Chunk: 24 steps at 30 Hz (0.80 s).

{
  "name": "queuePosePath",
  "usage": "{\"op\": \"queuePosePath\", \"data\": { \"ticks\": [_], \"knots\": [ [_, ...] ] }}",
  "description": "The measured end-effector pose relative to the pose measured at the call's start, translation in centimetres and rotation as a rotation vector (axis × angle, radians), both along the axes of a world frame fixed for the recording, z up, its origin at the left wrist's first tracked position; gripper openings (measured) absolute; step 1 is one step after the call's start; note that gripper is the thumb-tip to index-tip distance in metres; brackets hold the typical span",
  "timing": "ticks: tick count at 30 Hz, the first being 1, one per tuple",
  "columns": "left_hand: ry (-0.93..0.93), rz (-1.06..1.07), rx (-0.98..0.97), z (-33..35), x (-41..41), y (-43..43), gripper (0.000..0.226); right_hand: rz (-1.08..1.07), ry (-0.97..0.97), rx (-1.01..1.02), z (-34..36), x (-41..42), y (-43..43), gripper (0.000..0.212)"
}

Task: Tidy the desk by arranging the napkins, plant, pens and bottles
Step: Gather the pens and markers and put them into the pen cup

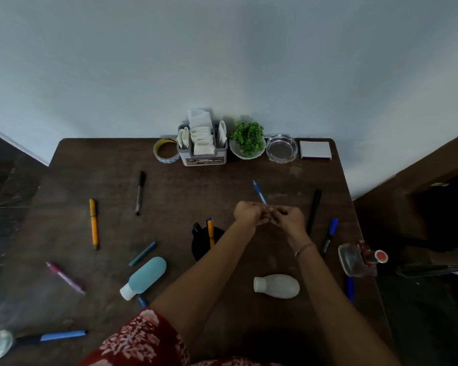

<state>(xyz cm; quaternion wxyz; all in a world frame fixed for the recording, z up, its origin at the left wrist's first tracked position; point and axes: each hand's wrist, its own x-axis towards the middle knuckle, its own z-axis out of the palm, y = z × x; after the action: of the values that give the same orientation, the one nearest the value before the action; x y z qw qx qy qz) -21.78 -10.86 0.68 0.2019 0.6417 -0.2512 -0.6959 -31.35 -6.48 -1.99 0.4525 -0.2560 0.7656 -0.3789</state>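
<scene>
The left hand (250,213) and right hand (288,217) meet above the middle of the worktop (103,165), and the curled fingers (265,217) of both pinch the near end of a blue pen (259,192), whose shaft juts out beyond them and tilts slightly left. Just left of the fingers and nearer the person stands a black cup (205,247) holding a yellow pen (210,231) and some dark ones. Just right of the fingers lies a black pen (314,210), and past it a blue marker (329,236). Far beyond the fingers, along the wall, sit a tape roll (165,151), a holder full of napkins (202,142), the plant (247,140), a glass dish (282,148) and a notepad (315,149). Nearer the person than the fingers, a white bottle (276,286) lies on its side between the forearms; a teal bottle (143,277) lies to the left, and a glass bottle (360,258) with a red cap lies at the right edge. Well left of the fingers lie a grey marker (140,192), an orange pen (93,223), a teal pen (142,253) and a pink pen (65,277), all scattered apart.
</scene>
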Motion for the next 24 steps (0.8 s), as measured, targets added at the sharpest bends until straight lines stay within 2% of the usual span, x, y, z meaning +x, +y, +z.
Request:
{"op": "queuePosePath", "data": {
  "ticks": [6,10,16,24],
  "knots": [
    [-0.021,0.020,-0.109,1.8,1.1,2.0,0.007,-0.161,-0.279,-0.111,2.2,2.2,2.0,0.022],
    [0.017,0.009,-0.225,3.8,2.7,2.6,0.003,-0.150,-0.359,-0.194,4.4,3.4,3.2,0.022],
    [-0.073,-0.026,-0.467,6.6,6.0,2.7,0.013,-0.107,-0.491,-0.268,7.1,5.3,4.6,0.024],
    [-0.082,0.060,-0.516,8.6,10.3,2.9,0.021,-0.016,-0.554,-0.269,8.2,8.2,5.9,0.018]
  ]
}}
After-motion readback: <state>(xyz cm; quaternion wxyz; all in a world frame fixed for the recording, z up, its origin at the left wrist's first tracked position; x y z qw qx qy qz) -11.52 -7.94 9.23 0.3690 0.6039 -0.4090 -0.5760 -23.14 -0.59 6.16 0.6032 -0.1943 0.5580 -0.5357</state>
